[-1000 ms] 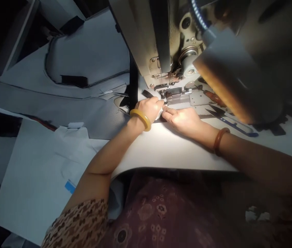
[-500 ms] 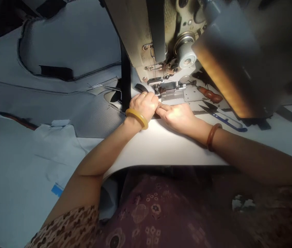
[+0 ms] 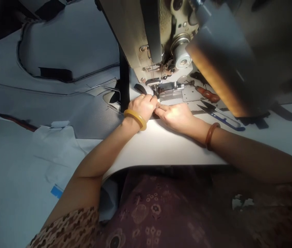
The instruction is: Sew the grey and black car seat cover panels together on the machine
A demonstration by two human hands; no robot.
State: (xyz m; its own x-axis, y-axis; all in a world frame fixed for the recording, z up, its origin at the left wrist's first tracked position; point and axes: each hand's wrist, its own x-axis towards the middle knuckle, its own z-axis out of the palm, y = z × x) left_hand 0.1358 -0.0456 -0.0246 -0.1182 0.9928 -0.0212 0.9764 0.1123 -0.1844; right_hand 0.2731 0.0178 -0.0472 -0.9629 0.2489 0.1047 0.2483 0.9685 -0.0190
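Observation:
Under the lamp, my left hand (image 3: 142, 107), with a yellow bangle at the wrist, is closed just in front of the sewing machine's presser foot (image 3: 155, 89). My right hand (image 3: 176, 117) is closed too, its thumb and finger meeting the left fingertips. Both pinch a black strip that their fingers mostly cover. A dark bit shows below them, and a curled black strip end (image 3: 140, 88) lies behind the left hand. Whether these are one piece I cannot tell. A metal guide (image 3: 171, 90) sits beside the foot, close to my right hand.
Blue-handled thread snips (image 3: 225, 120) and a red-brown wooden handle (image 3: 208, 94) lie to the right. Grey sewn panels (image 3: 91, 113) cover the left side, beside a black upright band (image 3: 124, 72). The lamp (image 3: 223, 62) hangs low over the right. White cloth (image 3: 55, 141) lies lower left.
The view has shifted slightly, so the machine appears a little further left. Both hands keep the same pinch at the presser foot, with hardly any visible movement.

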